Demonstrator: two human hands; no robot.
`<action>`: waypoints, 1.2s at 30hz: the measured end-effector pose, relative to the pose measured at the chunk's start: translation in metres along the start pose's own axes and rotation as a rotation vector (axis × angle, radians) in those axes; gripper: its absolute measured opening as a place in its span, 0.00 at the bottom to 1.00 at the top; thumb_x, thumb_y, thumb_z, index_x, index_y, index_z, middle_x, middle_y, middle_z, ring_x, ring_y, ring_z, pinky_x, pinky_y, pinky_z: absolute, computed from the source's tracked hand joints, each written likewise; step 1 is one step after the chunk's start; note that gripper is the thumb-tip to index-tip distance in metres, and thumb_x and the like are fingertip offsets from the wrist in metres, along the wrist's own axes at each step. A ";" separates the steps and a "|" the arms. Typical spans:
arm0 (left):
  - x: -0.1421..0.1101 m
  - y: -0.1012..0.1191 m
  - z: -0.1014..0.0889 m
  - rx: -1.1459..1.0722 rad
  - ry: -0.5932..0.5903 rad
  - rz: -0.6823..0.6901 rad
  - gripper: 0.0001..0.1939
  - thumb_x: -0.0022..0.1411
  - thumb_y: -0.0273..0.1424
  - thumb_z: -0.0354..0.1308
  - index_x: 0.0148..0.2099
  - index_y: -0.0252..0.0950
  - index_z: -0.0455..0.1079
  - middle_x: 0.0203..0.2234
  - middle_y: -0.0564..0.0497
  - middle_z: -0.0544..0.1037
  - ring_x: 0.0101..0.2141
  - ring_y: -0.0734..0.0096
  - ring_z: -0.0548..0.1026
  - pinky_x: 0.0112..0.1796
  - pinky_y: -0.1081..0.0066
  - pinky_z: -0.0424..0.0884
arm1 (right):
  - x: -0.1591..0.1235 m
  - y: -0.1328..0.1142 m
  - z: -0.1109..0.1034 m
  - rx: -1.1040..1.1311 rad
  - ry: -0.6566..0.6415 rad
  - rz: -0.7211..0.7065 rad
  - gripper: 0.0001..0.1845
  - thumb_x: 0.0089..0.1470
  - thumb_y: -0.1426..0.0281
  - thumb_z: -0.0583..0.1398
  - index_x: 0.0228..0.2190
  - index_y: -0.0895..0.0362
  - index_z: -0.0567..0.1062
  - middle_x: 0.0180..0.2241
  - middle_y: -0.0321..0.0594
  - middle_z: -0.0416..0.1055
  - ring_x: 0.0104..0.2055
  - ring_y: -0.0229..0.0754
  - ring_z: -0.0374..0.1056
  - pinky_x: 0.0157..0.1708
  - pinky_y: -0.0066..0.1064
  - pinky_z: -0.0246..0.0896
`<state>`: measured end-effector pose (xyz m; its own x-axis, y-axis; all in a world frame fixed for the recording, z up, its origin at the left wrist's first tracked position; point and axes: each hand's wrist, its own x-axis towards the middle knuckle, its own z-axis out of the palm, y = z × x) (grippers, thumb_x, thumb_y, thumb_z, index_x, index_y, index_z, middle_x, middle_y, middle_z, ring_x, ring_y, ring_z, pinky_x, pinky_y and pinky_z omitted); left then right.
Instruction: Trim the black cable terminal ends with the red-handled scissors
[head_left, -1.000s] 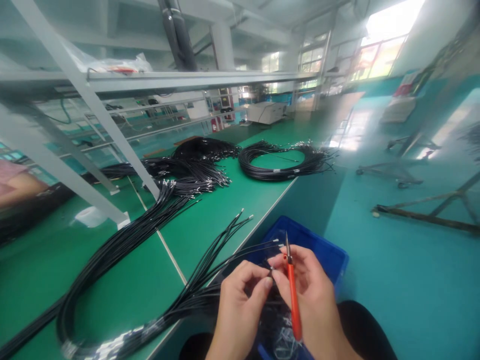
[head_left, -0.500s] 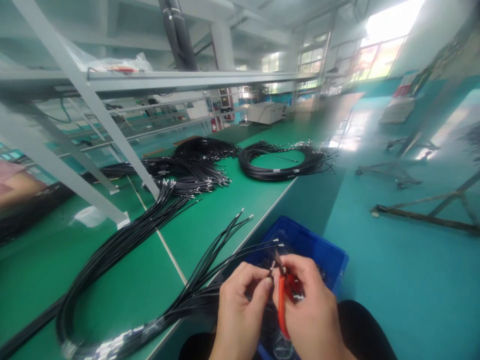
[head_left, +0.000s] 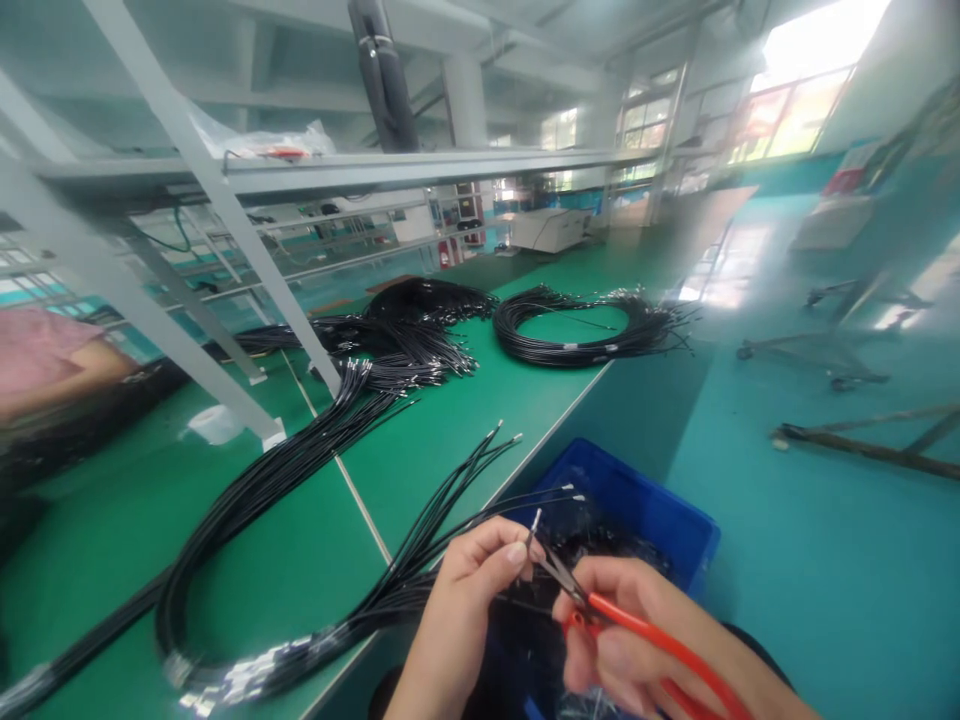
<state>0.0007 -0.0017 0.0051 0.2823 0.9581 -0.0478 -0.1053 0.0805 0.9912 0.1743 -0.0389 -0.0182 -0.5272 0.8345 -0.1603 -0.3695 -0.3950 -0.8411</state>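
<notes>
My left hand (head_left: 469,590) pinches the end of a thin black cable (head_left: 532,522), whose bare metal tip sticks up just past the fingers. My right hand (head_left: 634,650) is wrapped round red-handled cutters (head_left: 622,625), and their dark jaws point left at the cable end. Both hands hover over a blue bin (head_left: 660,520) in front of me. A bundle of loose black cables (head_left: 420,540) runs from the green bench (head_left: 442,440) towards my hands.
A long black cable bundle (head_left: 247,500) lies across the bench, with more heaps (head_left: 405,335) and a coiled ring (head_left: 592,325) further back. A grey shelf frame (head_left: 217,260) stands at left. Another person's arm (head_left: 67,360) shows at far left. Teal floor lies to the right.
The cutters have swung from upright to lying low, jaws pointing left at the cable tip. My right hand dropped lower. The view shifted slightly, so everything sits a little further right.
</notes>
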 end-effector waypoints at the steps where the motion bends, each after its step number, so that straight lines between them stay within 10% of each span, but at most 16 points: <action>1: 0.000 0.000 0.000 -0.024 -0.012 -0.012 0.08 0.55 0.29 0.55 0.26 0.32 0.71 0.19 0.54 0.67 0.24 0.74 0.61 0.29 0.74 0.56 | 0.000 0.003 -0.001 0.022 0.005 0.007 0.17 0.43 0.68 0.63 0.36 0.62 0.70 0.29 0.45 0.76 0.17 0.27 0.56 0.16 0.20 0.47; 14: 0.000 -0.001 -0.003 -0.073 -0.127 0.029 0.08 0.58 0.27 0.55 0.27 0.32 0.70 0.21 0.53 0.69 0.26 0.73 0.63 0.31 0.74 0.60 | 0.006 0.002 0.001 0.142 -0.024 -0.011 0.18 0.47 0.65 0.63 0.37 0.62 0.69 0.26 0.46 0.75 0.15 0.26 0.55 0.15 0.20 0.46; 25: 0.000 -0.005 -0.005 0.064 -0.070 0.036 0.05 0.54 0.31 0.61 0.30 0.33 0.72 0.24 0.54 0.71 0.27 0.74 0.65 0.31 0.76 0.61 | -0.002 -0.004 0.002 -0.172 0.107 -0.003 0.21 0.38 0.61 0.67 0.31 0.58 0.67 0.20 0.35 0.72 0.13 0.26 0.53 0.13 0.19 0.46; 36: -0.006 -0.005 0.014 0.519 0.096 0.200 0.04 0.53 0.25 0.58 0.26 0.35 0.69 0.21 0.54 0.68 0.24 0.73 0.65 0.27 0.75 0.60 | 0.007 0.004 0.015 -0.109 0.704 -0.336 0.23 0.36 0.64 0.70 0.34 0.55 0.70 0.23 0.34 0.71 0.22 0.35 0.63 0.21 0.24 0.57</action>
<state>0.0123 -0.0120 0.0023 0.2143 0.9635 0.1605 0.3417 -0.2279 0.9117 0.1576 -0.0405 -0.0151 0.2222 0.9638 -0.1472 -0.3269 -0.0686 -0.9426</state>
